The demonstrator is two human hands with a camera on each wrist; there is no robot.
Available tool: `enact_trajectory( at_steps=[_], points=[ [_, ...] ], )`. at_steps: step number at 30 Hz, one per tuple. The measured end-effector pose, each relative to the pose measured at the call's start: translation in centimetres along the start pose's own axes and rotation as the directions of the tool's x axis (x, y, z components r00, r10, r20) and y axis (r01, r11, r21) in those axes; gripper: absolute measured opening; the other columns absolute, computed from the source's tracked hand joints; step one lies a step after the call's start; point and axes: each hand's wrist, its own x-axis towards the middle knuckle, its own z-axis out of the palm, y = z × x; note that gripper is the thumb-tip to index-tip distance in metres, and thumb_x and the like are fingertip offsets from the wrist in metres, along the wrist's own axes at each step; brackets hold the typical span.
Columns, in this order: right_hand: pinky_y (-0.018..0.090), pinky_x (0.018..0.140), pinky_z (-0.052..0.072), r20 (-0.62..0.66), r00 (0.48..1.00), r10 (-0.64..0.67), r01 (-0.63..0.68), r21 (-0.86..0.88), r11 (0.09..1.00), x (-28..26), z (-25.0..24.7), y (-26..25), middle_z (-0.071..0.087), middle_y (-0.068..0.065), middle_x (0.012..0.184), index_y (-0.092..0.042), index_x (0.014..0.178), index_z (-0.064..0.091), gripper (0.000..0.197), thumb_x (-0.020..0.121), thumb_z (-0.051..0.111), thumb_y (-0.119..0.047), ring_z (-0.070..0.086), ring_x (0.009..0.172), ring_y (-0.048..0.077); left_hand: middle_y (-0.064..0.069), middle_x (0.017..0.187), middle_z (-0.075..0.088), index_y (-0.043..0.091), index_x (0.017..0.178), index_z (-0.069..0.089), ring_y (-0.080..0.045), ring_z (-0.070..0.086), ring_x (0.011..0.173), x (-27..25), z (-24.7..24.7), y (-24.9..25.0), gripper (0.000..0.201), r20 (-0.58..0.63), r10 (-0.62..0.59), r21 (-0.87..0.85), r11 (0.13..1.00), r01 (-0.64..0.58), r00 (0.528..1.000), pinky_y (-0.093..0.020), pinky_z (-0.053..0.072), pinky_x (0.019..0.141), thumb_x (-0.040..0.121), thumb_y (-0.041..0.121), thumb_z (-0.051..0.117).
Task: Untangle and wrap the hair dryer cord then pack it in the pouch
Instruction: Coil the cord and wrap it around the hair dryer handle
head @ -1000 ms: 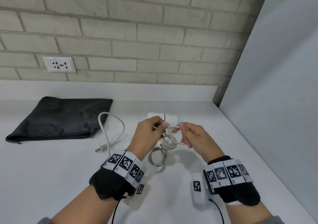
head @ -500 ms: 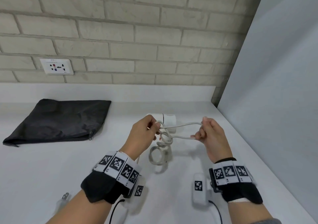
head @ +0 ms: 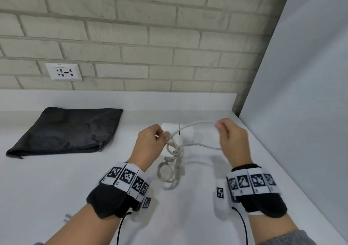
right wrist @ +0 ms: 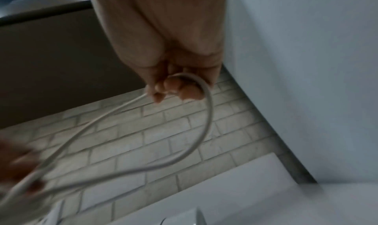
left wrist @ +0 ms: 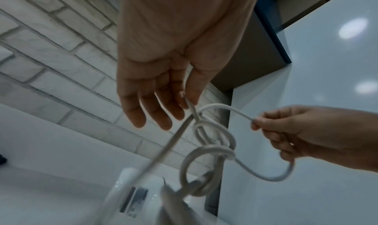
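Pinching the knotted cord (head: pixel 197 145), left hand (head: pixel 148 143) and right hand (head: pixel 232 141); pouch (head: pixel 67 129) lies flat, contents unseen.

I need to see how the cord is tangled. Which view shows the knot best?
The left wrist view: the knot fills the frame, its loops distinct. The head view shows it small between both hands. The right wrist view shows only a blurred loop.

White knotted cord (head: pixel 170 161), black pouch (head: pixel 67 129) flat
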Motion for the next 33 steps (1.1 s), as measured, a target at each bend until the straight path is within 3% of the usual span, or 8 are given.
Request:
enact_trajectory(
  at_steps=[4, 8, 11, 15, 18, 22, 30, 33],
  points=[
    [0.027, 0.045, 0.046, -0.076, 0.801, 0.594, -0.546, 0.317, 0.776, 1.1, -2.1, 2.8, 0.054, 0.010, 0.058, 0.000, 0.094, 0.052, 0.021, 0.091, 0.031, -0.002, 0.052, 0.040, 0.019, -0.008, 0.076, 0.060, 0.009, 0.076, 0.052, -0.013, 0.046, 0.059, 0.1, -0.8, -1.2, 0.019, -0.020, -0.040, 0.041, 0.998, 0.041, 0.999, -0.019, 0.033, 0.053, 0.090, 0.021, 0.054],
    [0.032, 0.057, 0.052, 0.114, 0.692, 0.713, -0.720, 0.041, 0.693, 0.6, -1.7, 5.5, 0.064, 0.019, 0.072, 0.007, 0.094, 0.056, 0.022, 0.090, 0.038, -0.003, 0.065, 0.060, 0.024, -0.016, 0.081, 0.067, 0.010, 0.072, 0.050, -0.029, 0.062, 0.074, -0.2, -0.6, -1.5, 0.021, 0.022, -0.043, -0.018, 0.999, 0.044, 0.999, -0.030, 0.045, 0.064, 0.090, 0.021, 0.053],
    [0.040, 0.089, 0.040, 0.127, 0.772, 0.623, -0.556, -0.340, 0.758, -0.2, -1.1, 4.5, 0.050, 0.027, 0.119, 0.008, 0.119, 0.046, 0.035, 0.085, 0.044, 0.002, 0.047, 0.111, 0.040, -0.017, 0.080, 0.067, 0.005, 0.076, 0.054, -0.032, 0.066, 0.074, -0.6, -0.3, -1.2, 0.022, 0.047, -0.039, -0.031, 0.999, 0.040, 0.998, -0.037, 0.049, 0.069, 0.090, 0.021, 0.053],
    [0.038, 0.098, 0.031, 0.193, 0.961, 0.200, -0.134, -0.308, 0.942, -0.7, -1.2, -0.6, 0.037, 0.017, 0.134, -0.007, 0.137, 0.034, 0.068, 0.073, 0.043, 0.014, 0.033, 0.117, 0.035, -0.016, 0.079, 0.067, 0.004, 0.077, 0.056, -0.031, 0.066, 0.074, -0.7, -0.2, -1.0, 0.023, 0.054, -0.030, -0.042, 0.999, 0.032, 0.998, -0.035, 0.050, 0.067, 0.090, 0.022, 0.054],
    [0.038, 0.101, 0.033, 0.502, 0.864, -0.041, 0.157, -0.191, 0.969, -1.3, 0.4, -4.3, 0.046, 0.006, 0.133, -0.013, 0.133, 0.043, 0.057, 0.080, 0.043, 0.006, 0.037, 0.117, 0.027, -0.016, 0.078, 0.066, 0.003, 0.077, 0.056, -0.030, 0.067, 0.071, -0.8, 0.3, -0.6, 0.022, 0.087, -0.018, -0.076, 0.997, 0.025, 0.996, -0.037, 0.052, 0.066, 0.089, 0.022, 0.056],
    [0.034, 0.083, 0.044, 0.712, 0.702, 0.003, 0.150, -0.153, 0.977, -2.2, 3.7, -5.8, 0.062, 0.009, 0.113, -0.014, 0.126, 0.047, 0.037, 0.090, 0.050, -0.020, 0.055, 0.102, 0.024, -0.011, 0.075, 0.065, 0.006, 0.077, 0.057, -0.029, 0.066, 0.071, -1.4, 0.8, 0.0, 0.018, 0.135, 0.039, -0.068, 0.997, -0.030, 0.990, -0.035, 0.051, 0.068, 0.089, 0.019, 0.057],
    [0.023, 0.053, 0.039, 0.194, 0.980, -0.049, 0.023, 0.138, 0.990, -0.2, 1.3, -3.5, 0.055, -0.001, 0.061, -0.008, 0.079, 0.059, 0.013, 0.090, 0.051, -0.012, 0.048, 0.050, 0.008, -0.010, 0.076, 0.066, 0.015, 0.068, 0.051, -0.027, 0.067, 0.072, -1.4, 0.0, -1.7, 0.022, 0.084, -0.050, 0.018, 0.999, 0.048, 0.995, -0.035, 0.050, 0.067, 0.088, 0.023, 0.058],
    [0.014, 0.040, 0.039, -0.044, 0.990, 0.136, -0.116, 0.314, 0.942, 0.9, -1.3, -2.4, 0.052, 0.000, 0.063, -0.012, 0.080, 0.053, 0.013, 0.092, 0.047, -0.010, 0.046, 0.035, 0.005, -0.011, 0.074, 0.067, 0.019, 0.064, 0.048, -0.030, 0.066, 0.068, -1.3, -0.3, -2.0, 0.026, 0.044, -0.072, 0.012, 0.997, 0.071, 0.996, -0.034, 0.048, 0.062, 0.087, 0.022, 0.058]
  ],
)
